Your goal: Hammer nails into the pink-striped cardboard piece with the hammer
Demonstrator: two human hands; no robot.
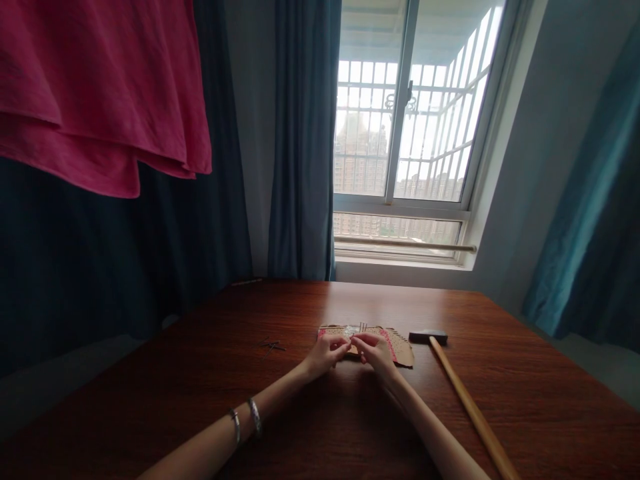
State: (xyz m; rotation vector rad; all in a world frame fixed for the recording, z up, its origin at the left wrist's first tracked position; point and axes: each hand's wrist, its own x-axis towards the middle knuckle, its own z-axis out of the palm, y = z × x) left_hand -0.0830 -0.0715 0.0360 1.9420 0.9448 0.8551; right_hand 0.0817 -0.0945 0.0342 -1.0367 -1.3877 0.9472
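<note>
Both of my hands meet over a piece of cardboard [404, 352] with pink-red print, lying on the brown table. My left hand [325, 355] is closed in a pinch at the cardboard's near left part. Close beside it, my right hand [376, 352] pinches too, its fingertips almost against the left ones. What the fingertips hold is too small to make out. Several thin nails [363, 327] stand upright at the cardboard's far edge, just beyond my right hand. A small pile of dark nails [273, 345] lies to the left of my left hand.
A hammer with a dark head [429, 337] and a long wooden handle [470, 403] lies right of the cardboard. The wooden table [200, 387] reaches back to a wall with a barred window [400, 160] and blue curtains [303, 147]. Pink cloth [110, 87] hangs at upper left.
</note>
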